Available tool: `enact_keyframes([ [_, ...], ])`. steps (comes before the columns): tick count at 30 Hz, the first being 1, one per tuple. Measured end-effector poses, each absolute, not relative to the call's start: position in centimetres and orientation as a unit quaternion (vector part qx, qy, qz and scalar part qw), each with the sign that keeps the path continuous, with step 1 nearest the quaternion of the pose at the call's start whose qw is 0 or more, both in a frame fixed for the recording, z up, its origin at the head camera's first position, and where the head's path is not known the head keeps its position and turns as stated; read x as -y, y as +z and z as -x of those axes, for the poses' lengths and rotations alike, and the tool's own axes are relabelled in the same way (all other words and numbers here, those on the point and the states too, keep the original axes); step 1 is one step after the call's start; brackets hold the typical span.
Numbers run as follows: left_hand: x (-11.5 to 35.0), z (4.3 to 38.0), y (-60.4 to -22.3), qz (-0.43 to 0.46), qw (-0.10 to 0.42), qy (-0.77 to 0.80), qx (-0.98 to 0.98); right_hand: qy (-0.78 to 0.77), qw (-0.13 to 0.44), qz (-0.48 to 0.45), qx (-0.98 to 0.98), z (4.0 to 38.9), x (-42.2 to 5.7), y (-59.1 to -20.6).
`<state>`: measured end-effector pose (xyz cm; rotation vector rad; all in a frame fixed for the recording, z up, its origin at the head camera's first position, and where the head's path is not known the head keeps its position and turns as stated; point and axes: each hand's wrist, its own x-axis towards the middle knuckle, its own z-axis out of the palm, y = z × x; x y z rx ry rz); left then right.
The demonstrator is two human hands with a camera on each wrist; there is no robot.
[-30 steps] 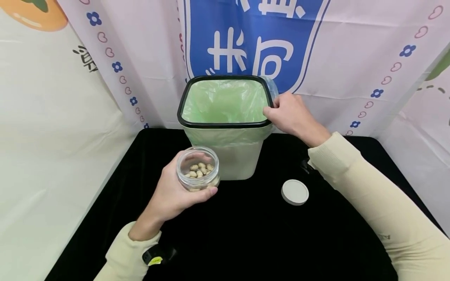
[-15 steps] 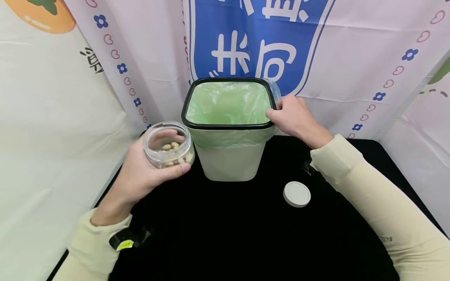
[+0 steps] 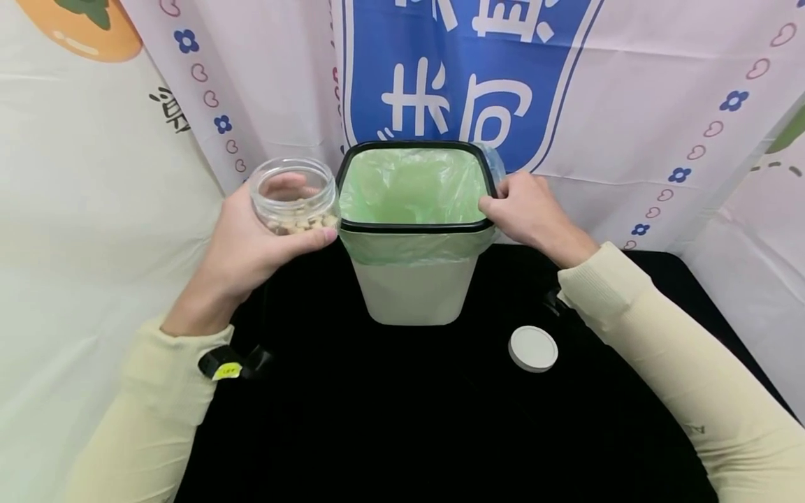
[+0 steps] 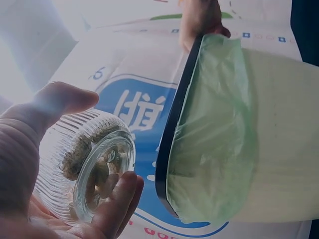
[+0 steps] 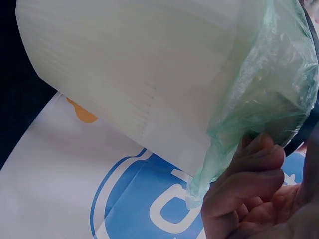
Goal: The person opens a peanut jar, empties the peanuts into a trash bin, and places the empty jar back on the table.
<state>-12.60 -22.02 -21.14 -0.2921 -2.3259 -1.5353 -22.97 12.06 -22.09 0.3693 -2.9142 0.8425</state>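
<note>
My left hand (image 3: 235, 248) grips a clear glass jar (image 3: 294, 185) with its fingers and thumb around the side. The jar stands open and nearly upright, with several pale nuts (image 3: 305, 223) in its bottom. It is at the left edge of the trash can (image 3: 418, 290), about level with the rim. In the left wrist view the ribbed jar (image 4: 62, 144) shows its base towards the can. My right hand (image 3: 527, 213) pinches the black rim (image 3: 411, 228) at the can's right side, its thumb on top. A green bag (image 3: 415, 185) lines the can and hangs over its outside.
A round white lid (image 3: 533, 348) lies on the black tabletop (image 3: 390, 405), to the right of the can. Printed cloth walls (image 3: 302, 84) close off the back and both sides, with the can close to the back one.
My left hand has carried the jar leftward and up, from in front of the can to beside its left rim. The right hand keeps its hold on the rim.
</note>
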Motion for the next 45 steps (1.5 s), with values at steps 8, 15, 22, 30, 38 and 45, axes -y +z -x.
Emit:
enact_keyframes([
  [8, 21.3, 15.6, -20.0, 0.087, 0.181, -0.524, 0.828, 0.274, 0.039, -0.112, 0.954, 22.8, -12.4, -21.9],
  [15, 21.2, 17.4, -19.7, 0.072, 0.170, -0.504, 0.844, 0.272, 0.043, -0.117, 0.954, 22.8, -12.2, -22.1],
  [22, 20.6, 19.0, -19.9, 0.073, 0.176, -0.460, 0.867, 0.269, 0.047, -0.125, 0.954, 22.8, -12.2, -22.8],
  [30, 20.4, 21.1, -19.3, 0.081, 0.181, -0.416, 0.888, 0.275, 0.062, -0.124, 0.951, 22.8, -12.3, -22.4],
  [38, 20.6, 22.1, -19.6, 0.079, 0.176, -0.391, 0.900, 0.283, 0.063, -0.125, 0.949, 22.8, -12.3, -22.5],
  [45, 20.3, 22.3, -19.3, 0.073, 0.174, -0.362, 0.913, 0.286, 0.068, -0.124, 0.948, 22.7, -12.3, -22.5],
])
